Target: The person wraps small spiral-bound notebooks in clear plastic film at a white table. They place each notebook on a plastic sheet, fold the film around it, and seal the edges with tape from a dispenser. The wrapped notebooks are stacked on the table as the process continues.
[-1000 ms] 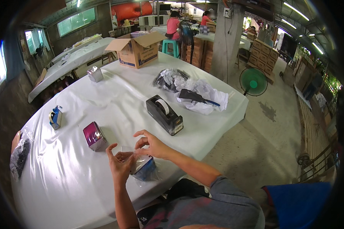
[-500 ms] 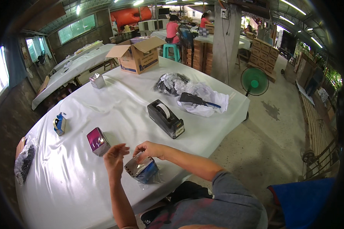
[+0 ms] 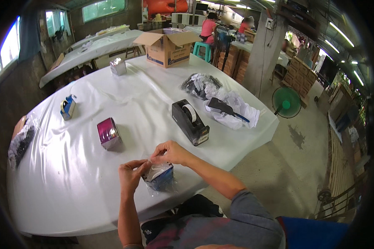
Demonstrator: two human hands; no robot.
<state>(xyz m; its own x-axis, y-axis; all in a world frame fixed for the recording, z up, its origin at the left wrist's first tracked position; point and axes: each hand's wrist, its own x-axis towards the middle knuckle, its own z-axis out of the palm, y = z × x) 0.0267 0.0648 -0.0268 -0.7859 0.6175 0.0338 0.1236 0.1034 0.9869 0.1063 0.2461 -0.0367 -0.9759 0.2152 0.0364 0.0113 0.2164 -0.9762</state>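
A small blue box (image 3: pixel 161 181) in a loose clear plastic bag (image 3: pixel 157 169) stands at the table's near edge in front of me. Above its top, my left hand (image 3: pixel 131 173) pinches the bag's film with thumb and fingers. My right hand (image 3: pixel 169 152) is closed on the same film close beside it, so the fingertips nearly meet. Part of the box is covered by film and glare. Beyond my left hand sits a purple-topped box (image 3: pixel 109 133), apart from both hands. A black tape dispenser (image 3: pixel 190 122) with a white roll stands past my right hand.
A blue hand tape dispenser (image 3: pixel 67 107) lies left. Farther back are a silvery box (image 3: pixel 118 66) and an open carton (image 3: pixel 167 52). Crumpled plastic (image 3: pixel 200 85) and a black-headed tool (image 3: pixel 224 107) lie right. A green fan (image 3: pixel 286 103) stands beyond the table; people work behind.
My left hand has moved right to the bag's top and now pinches the film beside my right hand. My right hand has come up out of the bag's opening. The view has shifted.
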